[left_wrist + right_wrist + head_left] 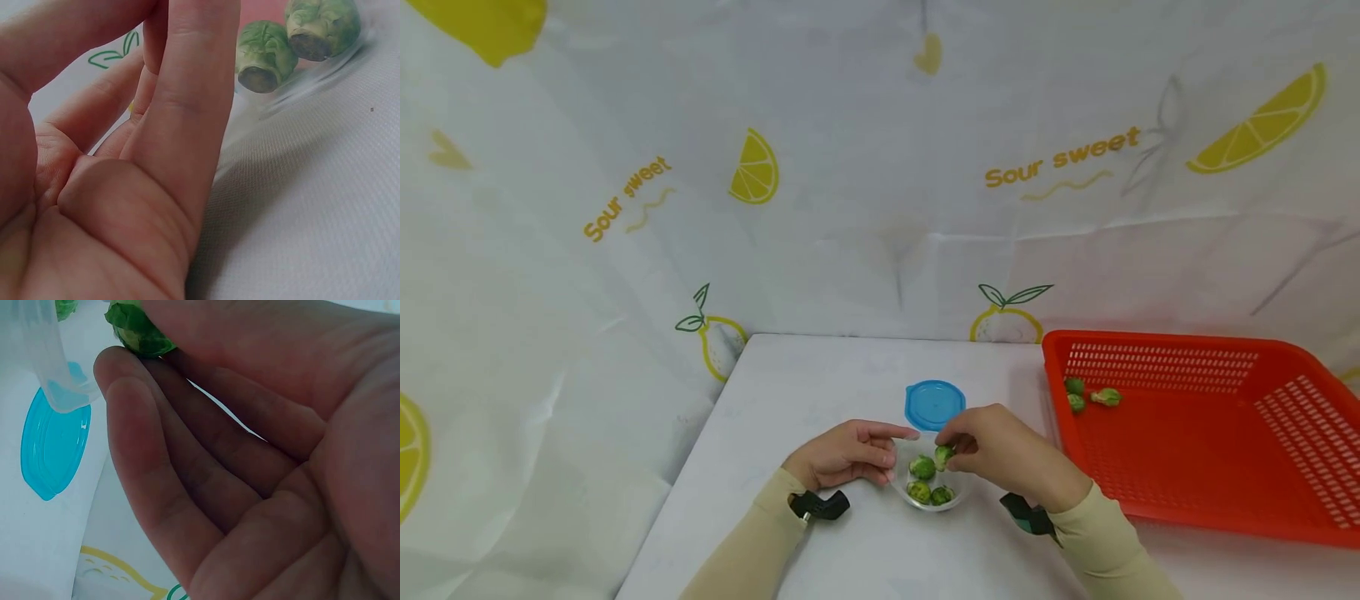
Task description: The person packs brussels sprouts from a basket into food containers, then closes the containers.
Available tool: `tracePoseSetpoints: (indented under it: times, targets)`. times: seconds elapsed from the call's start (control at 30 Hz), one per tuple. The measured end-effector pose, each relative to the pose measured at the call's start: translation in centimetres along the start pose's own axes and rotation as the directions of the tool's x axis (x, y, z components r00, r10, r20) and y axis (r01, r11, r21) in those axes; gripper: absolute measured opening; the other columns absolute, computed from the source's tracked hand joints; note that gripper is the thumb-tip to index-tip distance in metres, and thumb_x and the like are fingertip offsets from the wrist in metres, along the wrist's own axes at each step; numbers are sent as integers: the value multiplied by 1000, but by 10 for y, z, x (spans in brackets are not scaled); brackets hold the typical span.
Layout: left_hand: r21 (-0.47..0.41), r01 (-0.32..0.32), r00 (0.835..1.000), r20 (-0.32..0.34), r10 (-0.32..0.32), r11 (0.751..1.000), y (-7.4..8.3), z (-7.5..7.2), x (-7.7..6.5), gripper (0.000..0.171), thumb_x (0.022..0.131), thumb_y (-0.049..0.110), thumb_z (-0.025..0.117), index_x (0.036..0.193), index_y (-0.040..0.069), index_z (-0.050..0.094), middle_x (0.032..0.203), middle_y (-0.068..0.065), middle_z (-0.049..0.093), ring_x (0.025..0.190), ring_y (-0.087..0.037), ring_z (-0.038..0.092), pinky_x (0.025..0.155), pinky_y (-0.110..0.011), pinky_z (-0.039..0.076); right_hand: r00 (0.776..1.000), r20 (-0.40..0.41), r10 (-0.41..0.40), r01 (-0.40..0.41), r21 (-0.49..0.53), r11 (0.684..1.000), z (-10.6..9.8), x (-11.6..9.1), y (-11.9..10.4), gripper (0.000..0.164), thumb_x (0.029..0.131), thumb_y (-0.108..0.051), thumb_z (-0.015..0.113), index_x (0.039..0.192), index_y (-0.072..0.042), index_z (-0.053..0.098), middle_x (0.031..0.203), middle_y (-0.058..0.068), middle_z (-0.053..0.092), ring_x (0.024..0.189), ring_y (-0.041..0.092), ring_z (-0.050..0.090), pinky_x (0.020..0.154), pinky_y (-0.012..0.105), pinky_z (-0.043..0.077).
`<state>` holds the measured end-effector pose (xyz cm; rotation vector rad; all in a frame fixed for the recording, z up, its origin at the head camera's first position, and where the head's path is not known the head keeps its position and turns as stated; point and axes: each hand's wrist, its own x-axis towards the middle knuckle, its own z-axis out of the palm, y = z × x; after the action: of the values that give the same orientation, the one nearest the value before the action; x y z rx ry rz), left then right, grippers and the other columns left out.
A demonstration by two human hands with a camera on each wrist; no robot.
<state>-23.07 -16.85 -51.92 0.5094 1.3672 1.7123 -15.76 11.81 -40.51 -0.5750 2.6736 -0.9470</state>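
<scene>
A clear round plastic bowl with several Brussels sprouts in it stands on the white table. Pinched between the thumb and fingertips of my right hand is a Brussels sprout, held over the bowl's right inner side. The left hand rests at the bowl's left side, index finger stretched along the far rim. In the left wrist view its fingers cover part of the bowl, and two sprouts show through the wall. A blue lid lies just behind the bowl.
On the right stands a large red plastic basket with perforated walls. A few Brussels sprouts lie in its far left corner. The table meets a white lemon-print cloth at the back.
</scene>
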Motion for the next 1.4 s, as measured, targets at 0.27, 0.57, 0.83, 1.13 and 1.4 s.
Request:
tracePoseSetpoints:
  times: [0.27,0.57,0.83,1.13,1.4]
  targets:
    - [-9,-3,1000,14,3,1000,-1,-2,0,60,101,10,75,157,6,56,100,1,73,86,-8,77,82,-25,66,1000,-4,19,-19,-21,1000,3,1,-4,20,90,-9,88,110,-11,83,92,-8,75,84,9,66,74,24,62]
    - [-17,2,1000,15,-2,1000,-1,-1,3,61,100,10,77,157,6,56,100,1,72,86,-9,78,82,-26,67,999,5,44,-43,-36,998,4,0,-4,20,90,-8,87,109,-8,83,97,-2,78,87,12,67,76,30,65]
    - [-11,15,1000,4,-15,1000,-1,-1,3,61,100,10,76,158,6,55,101,0,72,86,-9,78,83,-26,67,999,-13,45,-46,-53,998,1,-2,-4,18,92,-11,86,110,-10,84,100,-2,79,91,11,68,80,32,67]
    - [-3,38,999,-37,-38,999,-1,2,-4,65,100,9,75,160,3,50,100,1,70,83,-8,76,84,-25,67,999,-39,-28,26,-53,998,-15,-12,-1,17,95,-15,84,112,-12,83,98,-7,78,87,7,68,77,22,62]
    - [1,9,1000,-16,-9,1000,-4,2,-1,59,102,5,71,158,4,54,98,1,71,83,-7,75,81,-24,67,996,-90,28,-39,-121,992,-71,-41,15,16,97,-19,82,113,-18,83,104,-7,80,92,9,71,82,30,66]
